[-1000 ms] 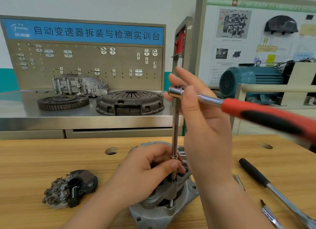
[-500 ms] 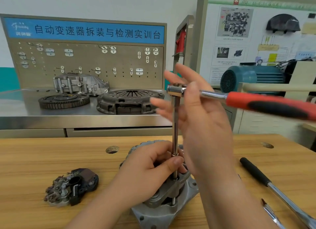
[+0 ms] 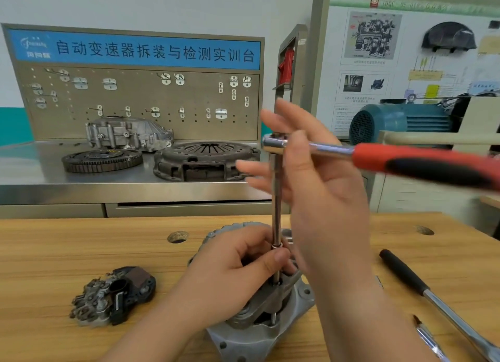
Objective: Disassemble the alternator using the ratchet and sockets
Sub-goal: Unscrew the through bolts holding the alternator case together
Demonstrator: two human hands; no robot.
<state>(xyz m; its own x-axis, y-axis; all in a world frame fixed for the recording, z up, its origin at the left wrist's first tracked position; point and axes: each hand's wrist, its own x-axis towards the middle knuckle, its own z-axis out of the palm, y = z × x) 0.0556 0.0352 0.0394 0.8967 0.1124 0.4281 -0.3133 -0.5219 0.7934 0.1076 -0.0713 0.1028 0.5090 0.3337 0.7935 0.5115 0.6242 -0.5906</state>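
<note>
While left hand (image 3: pixel 232 278) pinches extension bar (image 3: pixel 276 213) low over alternator (image 3: pixel 238 340), bottom centre, right hand (image 3: pixel 322 199) hooks thumb over ratchet (image 3: pixel 422 164), fingers splayed. Loose part (image 3: pixel 113 294) lower left; black-handled bar (image 3: pixel 403 269) lower right.

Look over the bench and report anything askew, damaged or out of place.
Nothing stands out. The extension stands upright in the alternator, pinched low down by the left hand, and the ratchet sits across its top.

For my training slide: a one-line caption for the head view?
Left hand grips the extension bar standing on the alternator; right hand holds the red-handled ratchet at its head.
</note>
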